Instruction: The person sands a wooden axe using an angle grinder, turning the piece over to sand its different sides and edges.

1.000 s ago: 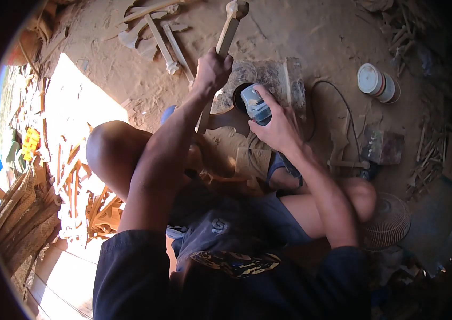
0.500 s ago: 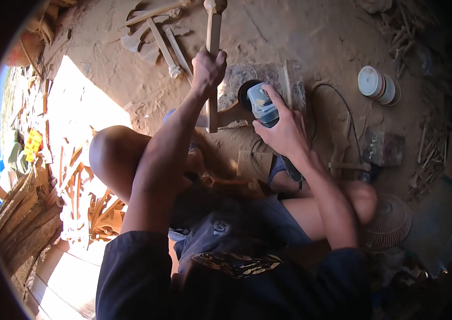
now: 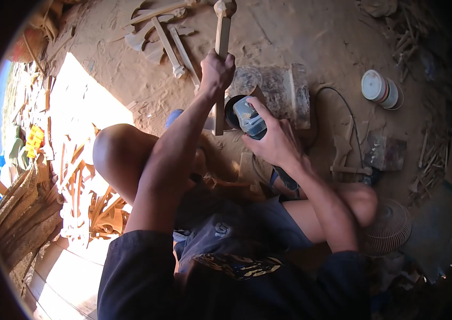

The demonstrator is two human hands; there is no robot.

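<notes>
My left hand point(image 3: 217, 72) is wrapped round a long, square-sided wooden leg point(image 3: 223, 36) with a knobbed top end, held upright in view. In my right hand point(image 3: 278, 140) is an angle grinder point(image 3: 249, 118), gripped over its body. The grinder's dark round disc point(image 3: 231, 112) is right beside the lower part of the leg; whether they touch, I cannot tell. Behind the disc lies a worn, dusty block point(image 3: 271, 88) on the ground, and a thin curved piece of wood point(image 3: 254, 95) shows just above the grinder.
Several cut wooden pieces point(image 3: 166, 47) lie on the dirt at the upper left. A white bucket point(image 3: 376, 85) and a black cable point(image 3: 346, 104) are to the right. A fan point(image 3: 389, 228) stands by my knee, and a sunlit wood pile point(image 3: 98, 205) is at the left.
The grinder and my right hand have moved left and slightly down, bringing the disc closer to the leg. My left hand and the leg have shifted slightly right in view.
</notes>
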